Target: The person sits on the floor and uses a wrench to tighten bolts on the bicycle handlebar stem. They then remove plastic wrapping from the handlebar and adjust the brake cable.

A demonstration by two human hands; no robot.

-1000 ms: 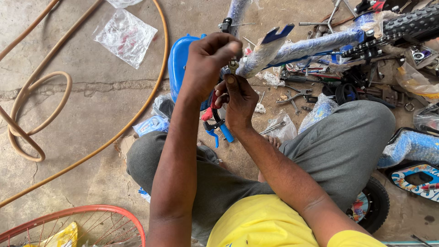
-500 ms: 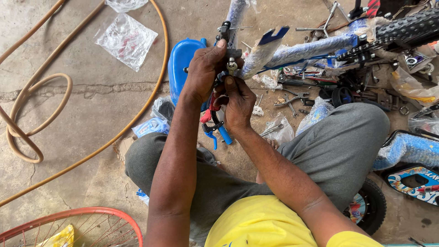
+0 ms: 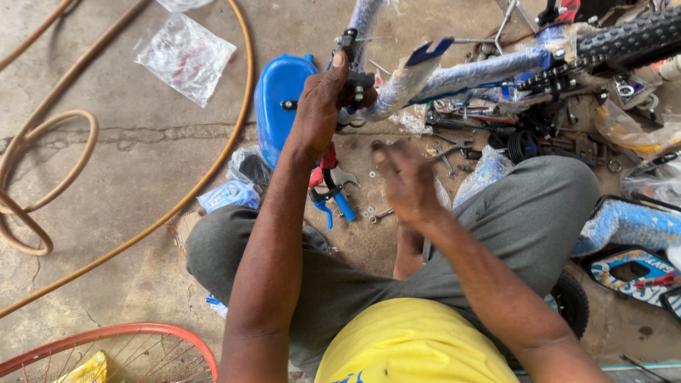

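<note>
I sit on a concrete floor with a small bicycle frame (image 3: pixel 454 78) wrapped in blue and white packing in front of me. My left hand (image 3: pixel 323 106) grips a black brake part (image 3: pixel 357 76) fixed on the frame's wrapped tube. My right hand (image 3: pixel 404 181) hovers lower, blurred, fingers spread, holding nothing, above the floor between my knees. Pliers with red and blue handles (image 3: pixel 332 188), small washers and bolts (image 3: pixel 372 211) lie on the floor just below my hands.
A blue plastic piece (image 3: pixel 280 99) lies by the frame. A knobby tyre (image 3: pixel 624 39) and chain sit top right among wrenches (image 3: pixel 447 152) and bagged parts. An orange hose (image 3: pixel 135 220) loops left, a clear bag (image 3: pixel 184 55) top left, a red wheel rim (image 3: pixel 106 340) bottom left.
My right hand has left the brake part and dropped away toward my lap, now open. My left hand stays gripping the brake part on the frame.
</note>
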